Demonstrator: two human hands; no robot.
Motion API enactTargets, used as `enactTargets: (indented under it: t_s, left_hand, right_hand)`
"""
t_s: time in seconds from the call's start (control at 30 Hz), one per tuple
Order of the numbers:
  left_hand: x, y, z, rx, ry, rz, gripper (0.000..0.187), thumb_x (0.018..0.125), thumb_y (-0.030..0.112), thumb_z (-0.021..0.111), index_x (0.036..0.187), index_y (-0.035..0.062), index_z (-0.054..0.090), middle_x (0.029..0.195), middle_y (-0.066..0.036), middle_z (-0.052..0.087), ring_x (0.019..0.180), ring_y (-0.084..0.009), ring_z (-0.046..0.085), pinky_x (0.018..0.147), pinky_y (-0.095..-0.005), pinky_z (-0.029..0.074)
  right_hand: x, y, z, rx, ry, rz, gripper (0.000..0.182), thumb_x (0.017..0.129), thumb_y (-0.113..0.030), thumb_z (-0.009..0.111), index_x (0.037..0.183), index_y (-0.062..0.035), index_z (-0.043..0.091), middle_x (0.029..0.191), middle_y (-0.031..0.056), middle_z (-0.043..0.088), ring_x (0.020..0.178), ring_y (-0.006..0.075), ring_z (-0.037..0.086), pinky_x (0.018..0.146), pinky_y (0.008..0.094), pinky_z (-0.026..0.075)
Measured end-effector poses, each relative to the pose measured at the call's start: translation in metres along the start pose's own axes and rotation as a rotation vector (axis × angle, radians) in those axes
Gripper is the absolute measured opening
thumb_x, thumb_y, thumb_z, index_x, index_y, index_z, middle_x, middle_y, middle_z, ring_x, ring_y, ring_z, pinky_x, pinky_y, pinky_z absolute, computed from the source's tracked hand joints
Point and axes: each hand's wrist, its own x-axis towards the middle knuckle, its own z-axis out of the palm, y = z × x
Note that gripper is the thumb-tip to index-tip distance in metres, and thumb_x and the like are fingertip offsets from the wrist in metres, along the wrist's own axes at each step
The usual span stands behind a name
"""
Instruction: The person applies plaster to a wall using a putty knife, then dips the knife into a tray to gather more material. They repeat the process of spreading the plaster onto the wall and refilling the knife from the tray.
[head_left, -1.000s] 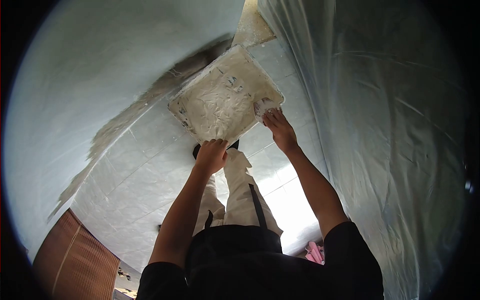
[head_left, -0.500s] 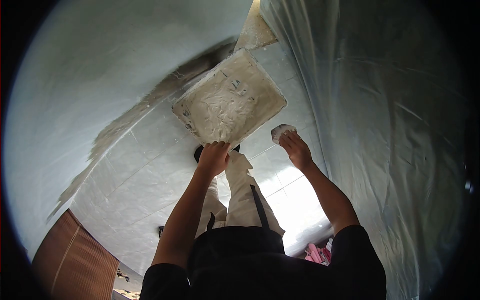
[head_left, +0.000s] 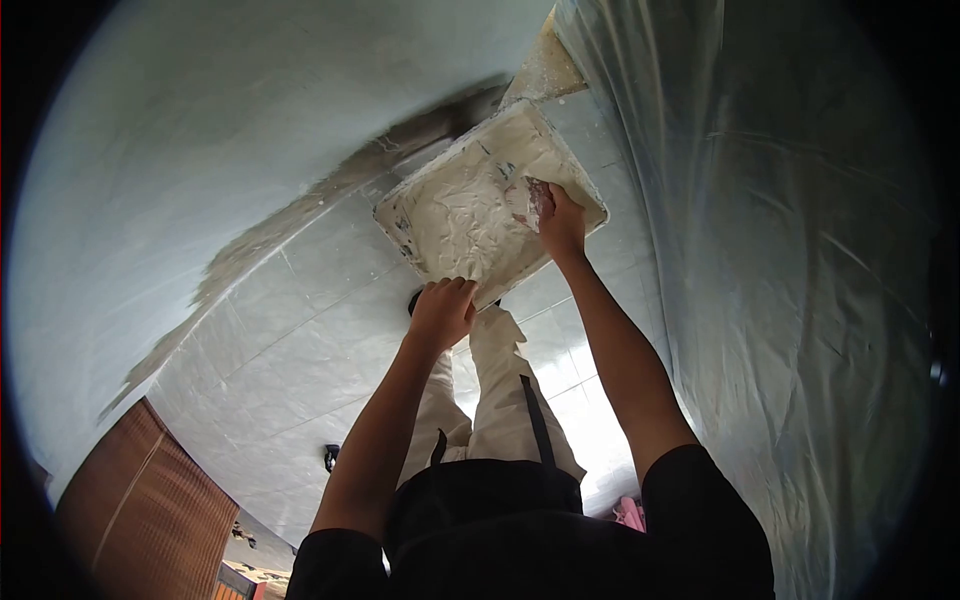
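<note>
A square board covered with white plaster is held out in front of me above the tiled floor. My left hand grips its near edge from below. My right hand rests on the board's right side, shut on a small plaster-smeared tool that presses into the plaster. Both forearms reach forward from my black sleeves. My white trouser legs show beneath the board.
A pale wall with a grey patched strip along its base rises on the left. Clear plastic sheeting hangs on the right. A light tiled floor lies below, with a brown panel at lower left and something pink near my right elbow.
My right hand, which had pulled back off the board with the tool, has returned onto the plaster. The board has shifted slightly right and up in view.
</note>
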Motion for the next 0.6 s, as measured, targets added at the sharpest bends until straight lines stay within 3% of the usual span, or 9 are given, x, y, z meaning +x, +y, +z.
enactTargets:
  t_s: [0.1, 0.6]
  left_hand:
    - [-0.002, -0.007, -0.003, 0.017, 0.02, -0.016, 0.02, 0.077, 0.008, 0.058, 0.097, 0.0085, 0.062, 0.084, -0.007, 0.064, 0.081, -0.0262, 0.062, 0.071, -0.0403, 0.046]
    - [-0.014, -0.013, -0.004, -0.048, 0.018, -0.066, 0.022, 0.077, 0.01, 0.06, 0.099, 0.0061, 0.063, 0.086, -0.009, 0.064, 0.085, -0.0274, 0.062, 0.075, -0.0411, 0.048]
  right_hand:
    - [0.016, -0.005, 0.012, 0.004, 0.031, 0.014, 0.024, 0.089, -0.011, 0.056, 0.112, -0.0054, 0.062, 0.095, 0.0228, 0.066, 0.089, 0.0405, 0.064, 0.077, 0.0459, 0.05]
    - [0.044, -0.007, 0.023, 0.013, -0.111, -0.084, 0.021, 0.087, -0.01, 0.056, 0.105, -0.0052, 0.066, 0.091, 0.0208, 0.068, 0.087, 0.0389, 0.065, 0.076, 0.0446, 0.051]
